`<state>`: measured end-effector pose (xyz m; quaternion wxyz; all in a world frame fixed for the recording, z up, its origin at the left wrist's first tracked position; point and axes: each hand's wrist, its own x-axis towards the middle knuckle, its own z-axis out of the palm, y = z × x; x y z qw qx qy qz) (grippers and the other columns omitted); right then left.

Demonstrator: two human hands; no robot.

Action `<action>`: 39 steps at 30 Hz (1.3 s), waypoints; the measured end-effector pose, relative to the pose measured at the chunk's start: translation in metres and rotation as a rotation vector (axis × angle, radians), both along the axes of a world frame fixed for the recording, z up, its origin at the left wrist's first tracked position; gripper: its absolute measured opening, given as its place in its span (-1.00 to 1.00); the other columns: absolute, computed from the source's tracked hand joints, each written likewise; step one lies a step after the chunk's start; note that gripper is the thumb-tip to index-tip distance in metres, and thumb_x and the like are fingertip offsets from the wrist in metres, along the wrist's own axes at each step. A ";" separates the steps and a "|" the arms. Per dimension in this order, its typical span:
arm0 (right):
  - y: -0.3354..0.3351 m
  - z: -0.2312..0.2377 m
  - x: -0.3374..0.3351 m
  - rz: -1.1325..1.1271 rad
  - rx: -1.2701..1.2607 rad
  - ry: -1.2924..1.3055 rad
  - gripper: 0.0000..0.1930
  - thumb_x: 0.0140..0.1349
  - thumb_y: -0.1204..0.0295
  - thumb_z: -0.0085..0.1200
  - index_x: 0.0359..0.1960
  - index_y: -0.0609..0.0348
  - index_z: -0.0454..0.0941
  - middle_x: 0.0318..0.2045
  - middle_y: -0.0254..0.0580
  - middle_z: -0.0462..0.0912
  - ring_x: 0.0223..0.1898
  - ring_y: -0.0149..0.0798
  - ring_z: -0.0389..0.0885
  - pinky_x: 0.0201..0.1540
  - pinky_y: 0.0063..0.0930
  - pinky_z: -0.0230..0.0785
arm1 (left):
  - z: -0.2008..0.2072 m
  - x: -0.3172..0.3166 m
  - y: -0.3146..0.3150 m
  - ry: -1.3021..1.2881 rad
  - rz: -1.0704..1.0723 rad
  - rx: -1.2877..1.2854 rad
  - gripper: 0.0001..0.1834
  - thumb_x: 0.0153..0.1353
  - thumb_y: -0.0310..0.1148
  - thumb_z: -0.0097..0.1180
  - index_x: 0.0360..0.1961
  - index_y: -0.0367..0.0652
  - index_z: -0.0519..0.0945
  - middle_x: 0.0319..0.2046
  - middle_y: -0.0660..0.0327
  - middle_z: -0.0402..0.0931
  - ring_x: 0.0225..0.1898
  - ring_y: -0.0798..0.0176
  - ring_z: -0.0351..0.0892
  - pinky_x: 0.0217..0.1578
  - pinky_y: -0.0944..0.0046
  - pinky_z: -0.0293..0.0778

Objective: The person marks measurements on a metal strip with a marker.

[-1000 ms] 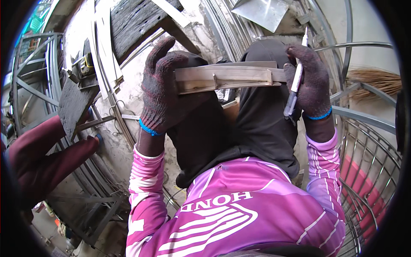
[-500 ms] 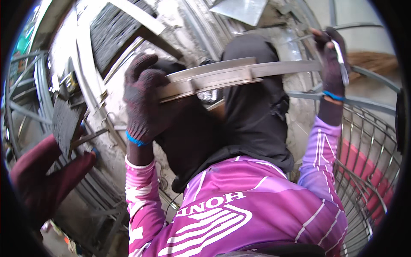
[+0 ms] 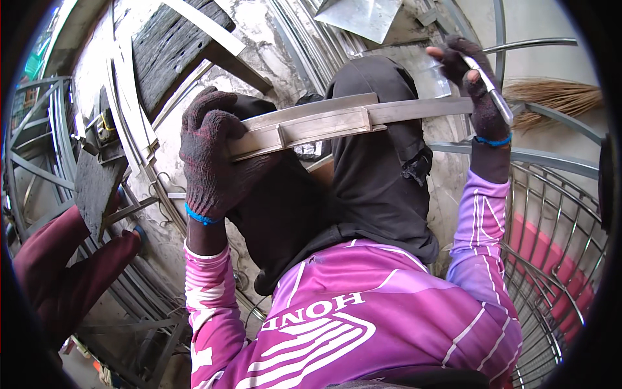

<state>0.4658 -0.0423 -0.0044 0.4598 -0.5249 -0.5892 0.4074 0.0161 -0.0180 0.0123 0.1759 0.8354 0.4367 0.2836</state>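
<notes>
A long grey metal bar (image 3: 424, 110) with a shorter channel-shaped metal piece (image 3: 324, 128) along it lies crosswise above my knees. My left hand (image 3: 217, 149), in a dark knitted glove with a blue band at the wrist, is closed around its left end. By the bar's right end is my right hand (image 3: 483, 97), gloved too, with bare fingertips showing. A slim silver pen-shaped tool (image 3: 490, 92) sits in its grip, slanting down toward the wrist. Whether that hand also touches the bar is hard to tell.
A weathered wooden bench (image 3: 172, 55) stands ahead on the left, with metal strips (image 3: 123, 84) beside it. Another person's dark red trouser legs (image 3: 52, 253) are at far left. On my right are a wire basket (image 3: 557, 240) and a straw broom (image 3: 551, 97). A metal sheet (image 3: 363, 16) lies ahead.
My right hand has moved a little to the left with the silver tool, which now slants more. The bar and my left hand have shifted slightly left.
</notes>
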 end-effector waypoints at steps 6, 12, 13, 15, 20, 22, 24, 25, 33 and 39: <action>0.014 0.014 0.030 -0.174 0.110 0.163 -0.16 0.50 -0.28 0.05 0.47 0.22 0.36 0.26 0.23 0.67 0.33 -0.09 0.65 0.37 -0.31 0.42 | -0.005 -0.005 -0.001 -0.026 0.048 0.001 -0.42 -0.18 -0.14 0.77 -0.29 -0.08 0.56 0.08 -0.04 0.64 0.28 -0.26 0.56 0.28 -0.17 0.47; 0.018 -0.008 0.004 -0.017 -0.125 0.101 -0.02 0.33 -0.39 0.18 0.48 0.20 0.38 0.23 0.10 0.72 0.32 -0.11 0.65 0.32 -0.34 0.45 | -0.001 0.003 0.001 -0.017 0.041 0.023 -0.44 -0.17 -0.22 0.76 -0.30 -0.09 0.56 0.06 -0.05 0.66 0.22 -0.20 0.60 0.20 -0.12 0.54; 0.022 -0.006 0.004 -0.026 -0.105 0.070 0.00 0.30 -0.42 0.19 0.48 0.20 0.39 0.23 0.08 0.72 0.33 -0.12 0.64 0.34 -0.33 0.44 | 0.000 0.002 0.000 -0.007 0.053 0.025 -0.44 -0.17 -0.22 0.76 -0.30 -0.09 0.56 0.06 -0.05 0.66 0.22 -0.20 0.60 0.20 -0.12 0.54; 0.020 0.002 -0.002 -0.047 -0.065 0.155 -0.22 0.50 -0.21 0.14 0.44 0.20 0.46 0.23 0.08 0.72 0.26 -0.19 0.65 0.34 -0.31 0.43 | -0.001 0.002 -0.001 -0.028 0.045 0.032 -0.44 -0.17 -0.21 0.76 -0.31 -0.09 0.56 0.06 -0.05 0.66 0.22 -0.20 0.59 0.21 -0.11 0.53; 0.023 0.019 -0.012 -0.286 0.274 -0.184 -0.40 0.63 -0.03 0.03 0.32 0.31 0.59 0.01 -0.03 0.77 0.10 -0.18 0.72 0.36 -0.20 0.47 | -0.007 0.006 0.001 -0.026 0.061 0.040 -0.41 -0.16 -0.04 0.71 -0.29 -0.08 0.56 0.07 -0.01 0.64 0.23 -0.26 0.56 0.25 -0.19 0.44; 0.026 0.038 -0.027 -0.187 0.356 0.043 -0.36 0.62 -0.05 0.03 0.30 0.39 0.58 -0.01 -0.03 0.76 0.07 -0.17 0.73 0.24 -0.23 0.56 | -0.005 0.009 0.003 -0.019 0.055 0.041 -0.41 -0.17 -0.04 0.71 -0.29 -0.08 0.56 0.06 -0.01 0.64 0.22 -0.26 0.57 0.24 -0.19 0.44; 0.029 0.046 -0.059 0.044 0.339 0.223 -0.38 0.62 0.00 0.06 0.31 0.41 0.57 0.02 0.00 0.75 0.06 -0.15 0.73 0.22 -0.23 0.56 | -0.006 0.011 0.004 -0.012 0.048 0.047 -0.41 -0.17 -0.05 0.71 -0.30 -0.08 0.56 0.05 -0.01 0.65 0.22 -0.26 0.57 0.24 -0.19 0.45; 0.030 0.048 -0.089 0.168 0.300 0.298 -0.42 0.61 0.07 0.09 0.32 0.42 0.56 0.05 0.01 0.74 0.05 -0.15 0.72 0.23 -0.22 0.54 | -0.009 0.010 0.004 -0.018 0.047 0.064 -0.42 -0.17 -0.06 0.71 -0.29 -0.08 0.56 0.05 -0.01 0.65 0.22 -0.26 0.58 0.23 -0.18 0.46; 0.042 0.046 -0.201 0.618 -0.173 0.405 -0.59 0.33 0.42 0.28 0.17 0.30 0.54 -0.05 -0.17 0.65 -0.07 -0.36 0.57 0.09 -0.38 0.47 | 0.001 -0.007 0.012 -0.096 -0.066 -0.063 -0.47 -0.14 -0.11 0.71 -0.28 -0.09 0.63 0.12 -0.06 0.64 0.25 -0.25 0.57 0.24 -0.18 0.49; 0.046 0.034 -0.213 0.671 0.212 0.142 -0.71 0.23 0.47 0.31 -0.04 0.18 0.57 -0.25 -0.25 0.63 -0.25 -0.39 0.58 -0.17 -0.40 0.51 | -0.006 -0.010 0.014 -0.097 -0.055 -0.078 -0.49 -0.16 -0.10 0.71 -0.30 -0.07 0.65 0.14 -0.05 0.64 0.29 -0.26 0.55 0.29 -0.16 0.45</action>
